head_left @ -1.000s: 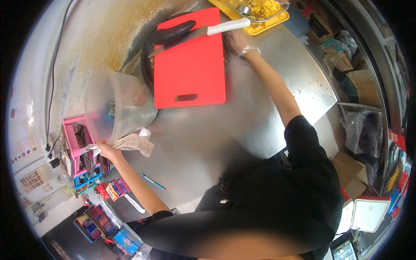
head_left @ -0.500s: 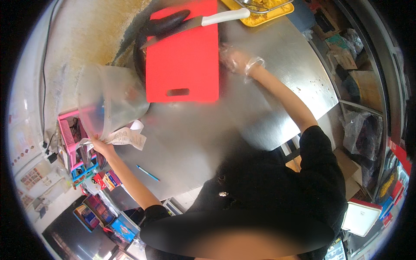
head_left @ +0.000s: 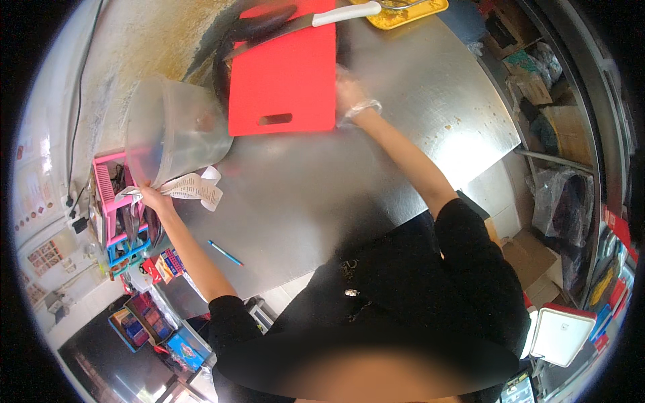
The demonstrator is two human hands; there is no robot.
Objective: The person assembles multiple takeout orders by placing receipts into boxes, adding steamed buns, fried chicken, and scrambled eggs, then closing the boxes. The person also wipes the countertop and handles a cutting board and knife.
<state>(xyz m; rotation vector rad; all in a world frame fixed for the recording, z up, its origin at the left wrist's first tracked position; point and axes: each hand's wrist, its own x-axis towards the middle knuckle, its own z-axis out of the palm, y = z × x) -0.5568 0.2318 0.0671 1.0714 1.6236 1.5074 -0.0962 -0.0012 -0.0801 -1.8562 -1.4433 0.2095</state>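
My left hand [head_left: 156, 199] is closed on printed paper slips [head_left: 195, 188], right at the rim of a clear plastic tub [head_left: 195, 131]; whether it grips the rim too I cannot tell. The tub lies tilted on the steel table. My right hand [head_left: 352, 97], in a clear plastic glove, is against the right edge of a red cutting board [head_left: 285, 87]; its fingers are blurred and partly hidden. A knife [head_left: 346, 13] with a white handle lies across the board, beside a long dark object [head_left: 265, 24]. Something dark and round shows beneath the board.
A yellow tray [head_left: 410, 15] of food stands at the far edge of the steel table [head_left: 289, 195]. A blue pen [head_left: 225, 252] lies nearer me. Left of the table are a pink basket [head_left: 101, 181] and small boxes. Shelves with cardboard boxes [head_left: 568, 131] stand at the right.
My right hand has moved left, up to the board's edge. The board, tub and paper slips sit higher in the picture, along with most of the scene. My left hand still holds the slips.
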